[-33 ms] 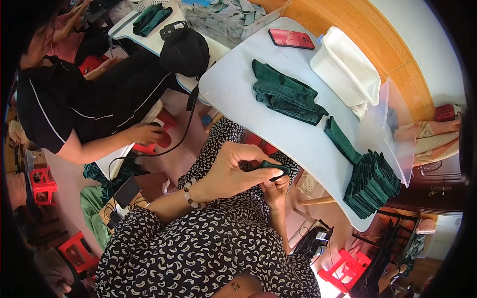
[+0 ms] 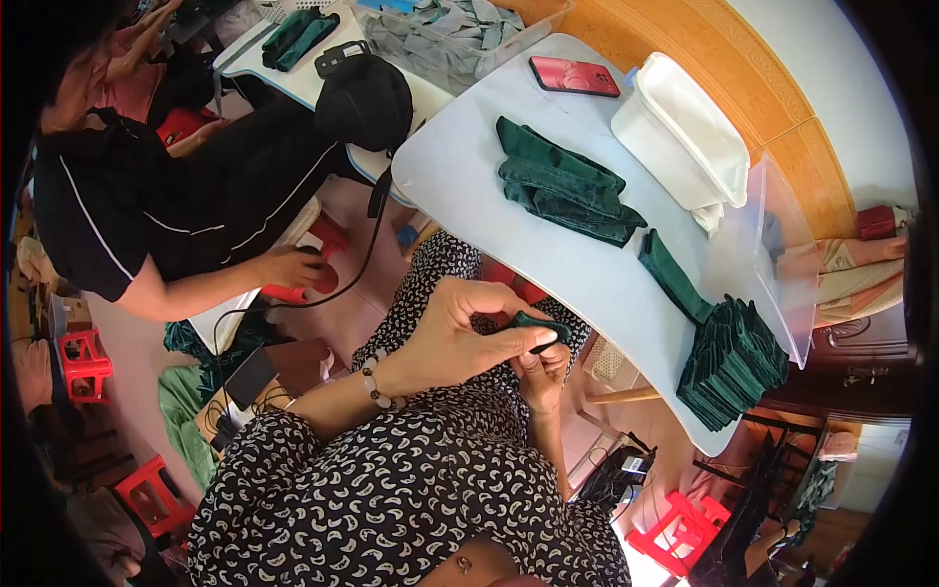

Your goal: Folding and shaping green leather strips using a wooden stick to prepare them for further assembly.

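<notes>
Over my lap, both my hands pinch one small piece of dark green velvety cloth (image 2: 536,323). My left hand (image 2: 452,328), wearing a beaded bracelet, grips it from the left between thumb and fingers. My right hand (image 2: 542,380) closes on its right end from below, and its fingers hide part of the cloth. Beyond them on the pale table (image 2: 460,161) lies a loose, overlapping pile of green velvet pieces (image 2: 562,186). A thick, neat stack of similar green pieces (image 2: 734,362) sits at the table's right end, with a single strip (image 2: 675,276) reaching toward it.
A red phone (image 2: 574,76), a white plastic bin (image 2: 680,127) and a clear plastic panel (image 2: 773,254) line the table's far side. At left sits a co-worker in black (image 2: 186,196), beside a black cap-like item (image 2: 364,103). Red stools (image 2: 680,533) stand on the floor.
My hands keep their grip on the green cloth with barely any shift of the fingertips. The co-worker's hand at left has moved slightly.
</notes>
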The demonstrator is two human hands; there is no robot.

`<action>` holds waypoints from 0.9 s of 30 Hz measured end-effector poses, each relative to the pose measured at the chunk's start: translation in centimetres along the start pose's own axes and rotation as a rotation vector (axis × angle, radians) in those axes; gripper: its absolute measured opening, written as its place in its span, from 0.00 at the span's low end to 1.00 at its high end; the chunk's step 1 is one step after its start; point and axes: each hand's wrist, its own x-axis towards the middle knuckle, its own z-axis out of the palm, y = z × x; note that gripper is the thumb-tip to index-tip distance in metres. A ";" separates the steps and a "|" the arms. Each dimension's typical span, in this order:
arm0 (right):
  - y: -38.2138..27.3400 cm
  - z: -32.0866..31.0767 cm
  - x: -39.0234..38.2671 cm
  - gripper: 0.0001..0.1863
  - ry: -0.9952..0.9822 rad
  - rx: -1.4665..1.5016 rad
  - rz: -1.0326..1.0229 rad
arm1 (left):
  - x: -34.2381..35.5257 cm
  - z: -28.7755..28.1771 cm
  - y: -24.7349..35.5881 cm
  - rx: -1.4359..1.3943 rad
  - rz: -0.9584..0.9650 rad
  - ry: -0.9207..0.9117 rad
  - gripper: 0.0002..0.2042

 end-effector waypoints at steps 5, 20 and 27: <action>-2.7 2.9 0.9 0.16 0.351 -0.328 -0.107 | 0.1 -0.9 -1.6 -0.370 -0.049 0.207 0.20; -2.9 3.5 0.0 0.09 0.356 -0.440 -0.095 | -1.2 -0.4 -1.0 -0.419 -0.075 0.202 0.18; -1.8 3.3 -0.8 0.10 0.318 -0.135 0.012 | -1.4 -0.4 -0.5 -0.326 -0.079 0.160 0.19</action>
